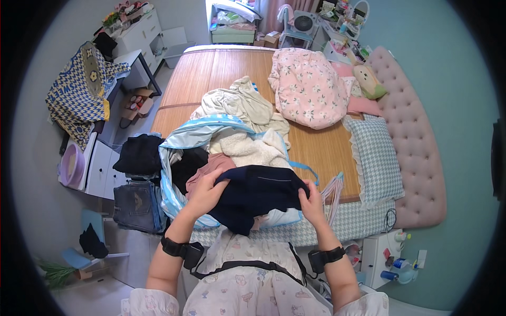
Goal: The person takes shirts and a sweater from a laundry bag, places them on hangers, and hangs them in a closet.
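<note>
A dark navy garment [257, 189] is stretched between my two hands, above the near side of an open blue and white storage bag [174, 134]. My left hand [207, 191] grips its left edge, while my right hand [311, 201] pinches the right edge. One part of the cloth hangs lower on the left. Inside the bag lie a cream fleece garment [253, 148], a dusty pink garment [207, 170] and a black garment [189, 166]. The navy cloth hides part of the bag's contents. A blue strap [304, 168] trails from the bag's right side.
Folded dark clothes [139, 154] and folded jeans [136, 205] are stacked left of the bag. Beyond it, a pale crumpled cloth [237, 102] lies on the bamboo mat [189, 75]. A floral pink quilt [308, 87], a checked pillow [375, 158] and wire hangers [334, 193] are on the right.
</note>
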### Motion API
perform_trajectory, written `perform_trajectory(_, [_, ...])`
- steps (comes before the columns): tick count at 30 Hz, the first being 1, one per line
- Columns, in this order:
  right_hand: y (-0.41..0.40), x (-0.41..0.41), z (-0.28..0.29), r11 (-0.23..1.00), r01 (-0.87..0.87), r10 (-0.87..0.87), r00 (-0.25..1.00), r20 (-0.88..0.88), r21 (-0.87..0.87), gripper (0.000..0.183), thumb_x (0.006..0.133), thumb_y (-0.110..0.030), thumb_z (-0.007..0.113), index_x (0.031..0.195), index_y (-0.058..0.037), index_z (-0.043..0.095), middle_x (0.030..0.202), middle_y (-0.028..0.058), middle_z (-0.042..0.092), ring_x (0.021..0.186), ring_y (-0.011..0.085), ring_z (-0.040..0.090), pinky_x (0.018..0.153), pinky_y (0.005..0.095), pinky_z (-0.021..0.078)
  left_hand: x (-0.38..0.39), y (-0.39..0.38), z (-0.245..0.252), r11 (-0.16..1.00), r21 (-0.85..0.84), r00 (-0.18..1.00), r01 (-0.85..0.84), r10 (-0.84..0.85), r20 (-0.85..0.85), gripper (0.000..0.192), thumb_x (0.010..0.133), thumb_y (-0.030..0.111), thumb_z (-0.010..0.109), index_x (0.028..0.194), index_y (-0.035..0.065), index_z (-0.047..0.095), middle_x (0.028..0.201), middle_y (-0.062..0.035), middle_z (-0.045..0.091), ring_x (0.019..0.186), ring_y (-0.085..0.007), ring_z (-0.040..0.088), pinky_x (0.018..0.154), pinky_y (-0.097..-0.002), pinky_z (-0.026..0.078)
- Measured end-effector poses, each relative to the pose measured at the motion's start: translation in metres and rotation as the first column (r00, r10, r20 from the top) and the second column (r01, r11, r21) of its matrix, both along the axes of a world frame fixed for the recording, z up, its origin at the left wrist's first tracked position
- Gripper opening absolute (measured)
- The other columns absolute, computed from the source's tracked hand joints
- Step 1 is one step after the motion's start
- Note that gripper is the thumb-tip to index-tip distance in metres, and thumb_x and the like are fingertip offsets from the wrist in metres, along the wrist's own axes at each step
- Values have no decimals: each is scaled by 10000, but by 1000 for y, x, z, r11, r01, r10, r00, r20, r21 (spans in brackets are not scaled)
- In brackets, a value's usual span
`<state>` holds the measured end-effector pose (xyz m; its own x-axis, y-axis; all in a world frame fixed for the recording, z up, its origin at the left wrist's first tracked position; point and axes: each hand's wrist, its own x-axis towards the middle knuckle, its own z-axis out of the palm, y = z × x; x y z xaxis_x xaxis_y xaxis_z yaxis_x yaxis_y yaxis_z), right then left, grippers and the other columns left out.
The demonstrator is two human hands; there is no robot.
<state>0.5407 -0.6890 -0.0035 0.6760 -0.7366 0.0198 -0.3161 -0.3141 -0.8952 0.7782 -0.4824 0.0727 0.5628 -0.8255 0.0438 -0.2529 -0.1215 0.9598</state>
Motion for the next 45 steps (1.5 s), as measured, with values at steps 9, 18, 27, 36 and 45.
perform_trajectory(9, [-11,-5,3,731,-90,-118,960,255,677,165,1020,-186,521,1096,-54,583,987,26,668,865,72,607,767,217,477,1,17,-19,979,196,985,52,-18,-172,273,962,189,584,1099,-37,654,873,-34,680,784,-113,592,722,-273,472])
perform_trajectory(18, [-39,-88,-185,959,180,-94,931,-353,220,186,840,-195,681,885,-15,665,818,115,684,742,211,651,706,334,513,-37,24,-79,922,386,997,30,-53,48,218,920,174,604,951,-42,593,778,-246,581,711,-378,566,669,-391,447])
perform_trajectory(27, [-43,-199,-329,827,494,-232,734,-639,268,143,829,-132,638,900,-10,659,797,105,674,741,220,645,715,338,505,-56,-12,-101,888,458,992,-41,91,-88,211,944,163,602,912,-42,571,688,-110,552,642,-168,470,611,-327,415])
perform_trajectory(36, [-96,-194,-366,865,500,-411,646,-643,-50,433,806,-146,646,1203,1,557,1090,262,618,1049,421,591,911,463,472,-72,-49,-126,897,431,980,-97,162,-118,200,945,151,608,918,-45,580,699,-36,540,668,-101,452,607,-289,404])
perform_trajectory(45, [-130,-201,-400,935,324,-50,517,-855,141,570,815,-191,641,1354,-66,503,1438,288,373,1295,444,417,1072,462,378,-76,-49,-135,833,544,946,-100,249,-209,209,955,166,606,976,-43,614,741,9,567,687,-69,471,622,-249,416])
